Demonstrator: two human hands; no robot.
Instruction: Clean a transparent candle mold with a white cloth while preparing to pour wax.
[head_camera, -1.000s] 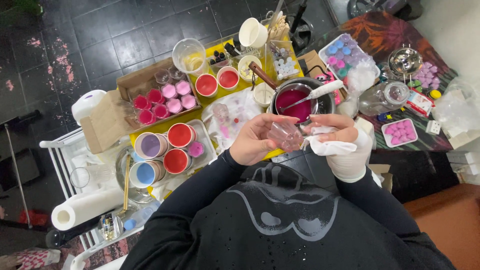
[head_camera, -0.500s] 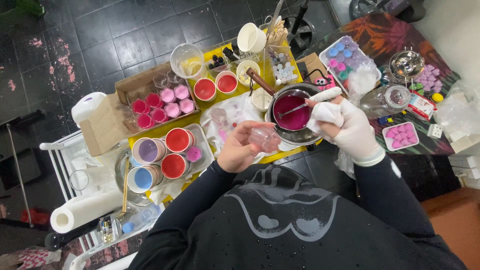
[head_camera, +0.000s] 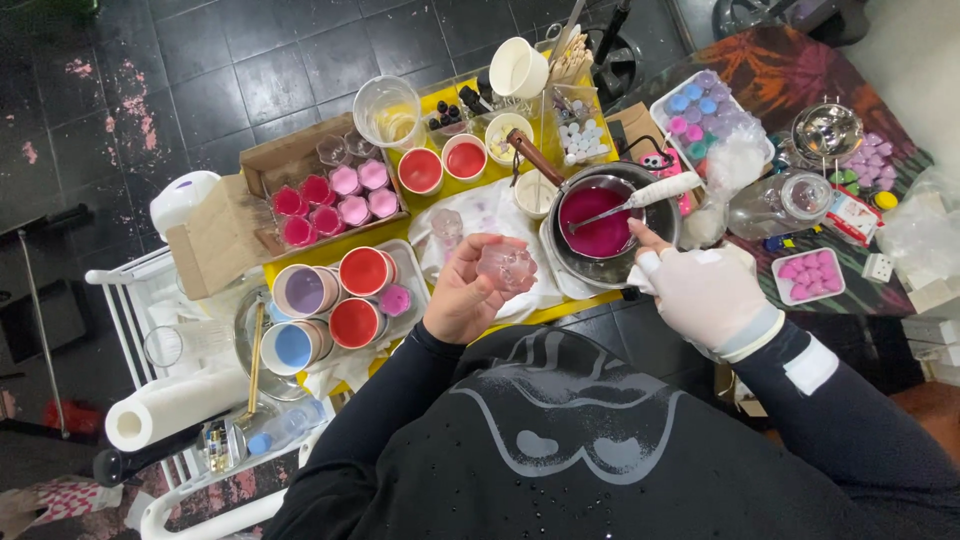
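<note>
1. The left hand (head_camera: 462, 295) is bare, raised in front of the chest, palm turned up and inward, fingers curled closed around what it holds.
2. The right hand (head_camera: 705, 292) wears a white glove, back of the hand up, fingers curled under, its index finger stretched forward.
3. Both forearms are in black sleeves, angling inward from the elbows.

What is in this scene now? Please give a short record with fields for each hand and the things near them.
left hand: bare, holds a small clear glass jar
right hand: in a white glove, fingers at the rim of the metal pot, on a crumpled white cloth
pot content: dark pink liquid with a white-handled tool in it
left of hands: tray of round cups in red, purple and blue
surface: yellow table
</note>
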